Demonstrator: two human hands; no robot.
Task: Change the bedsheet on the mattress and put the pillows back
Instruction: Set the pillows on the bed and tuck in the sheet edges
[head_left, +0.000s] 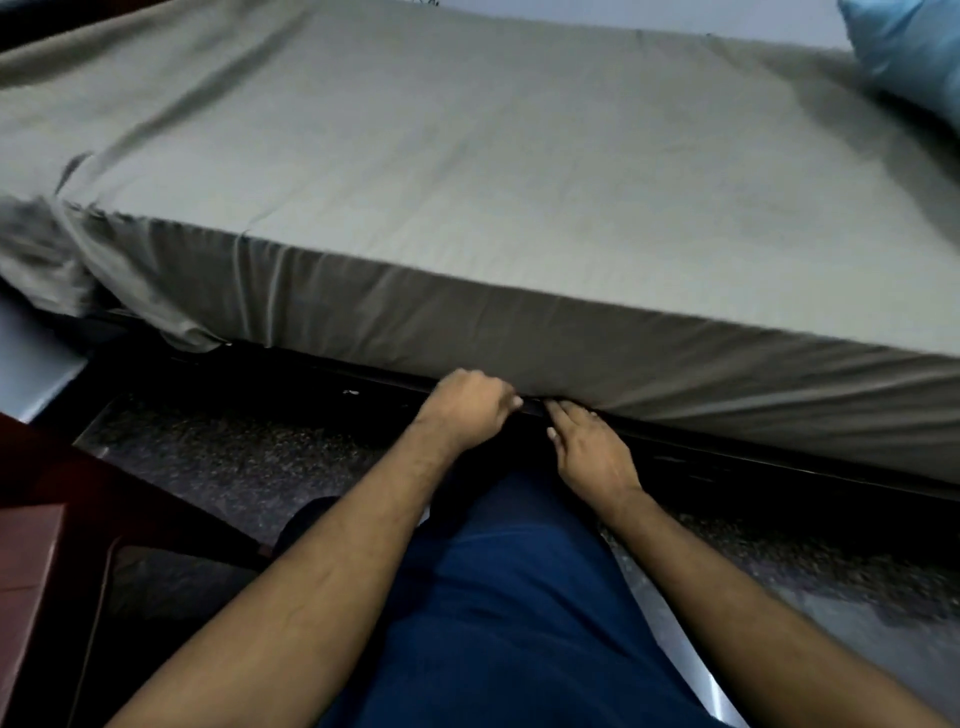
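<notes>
A: Left hand (470, 408) curled into a loose fist at the bottom edge of the grey-green cotton bedsheet (467, 208); fingertips point right, at the hem. Whether cloth sits inside the fist, cannot tell.

B: Right hand (589, 449)?

A: Flat, fingers together and stretched forward, tips pushed into the seam where sheet meets the dark bed frame rail (727, 457). Not clamped on anything visible. The two hands are just beside each other, nearly touching.

B: Sheet position?

A: Spread over the whole thick rectangular mattress (571, 332), top smooth, near side drawn down with creases fanning from the right hand. At the left corner it hangs loose and bunched (67, 249), not tucked.

B: Pillows?

A: One pale blue fabric pillow (909, 57) on the far right of the bed, partly out of frame.

B: Surroundings?

A: Dark blue trousers (519, 623) below the forearms, speckled dark floor (234, 441), reddish-brown wooden furniture (36, 545) at lower left.
</notes>
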